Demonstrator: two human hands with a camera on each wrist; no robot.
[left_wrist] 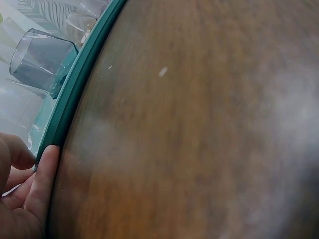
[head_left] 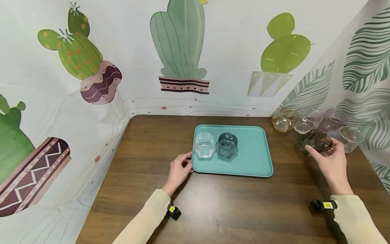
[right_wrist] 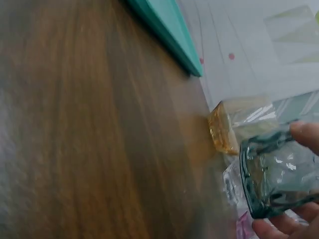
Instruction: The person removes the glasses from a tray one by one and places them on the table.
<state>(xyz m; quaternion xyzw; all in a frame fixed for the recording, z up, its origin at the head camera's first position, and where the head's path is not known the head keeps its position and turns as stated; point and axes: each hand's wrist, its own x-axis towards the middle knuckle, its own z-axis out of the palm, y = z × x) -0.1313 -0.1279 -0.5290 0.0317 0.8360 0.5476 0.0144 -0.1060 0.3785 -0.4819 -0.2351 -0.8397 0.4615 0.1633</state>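
Near the table's right side, my right hand (head_left: 333,166) grips a dark grey-green drinking glass (head_left: 315,141) between thumb and fingers. The right wrist view shows this glass tipped on its side, its thick base facing the tray. My left hand (head_left: 179,169) is at the near left corner of a turquoise tray (head_left: 253,154), thumb and fingers pinching its rim in the left wrist view. On the tray's left half, a clear glass (head_left: 204,145) and a blue-grey glass (head_left: 227,145) stand upright side by side.
At the back right of the wooden table (head_left: 231,210) stand an amber glass (head_left: 284,120), a clear glass (head_left: 307,121), a purple glass (head_left: 332,121) and another clear glass (head_left: 351,138), partly behind my right hand. Cactus-printed cloth (head_left: 228,51) hangs behind the table.
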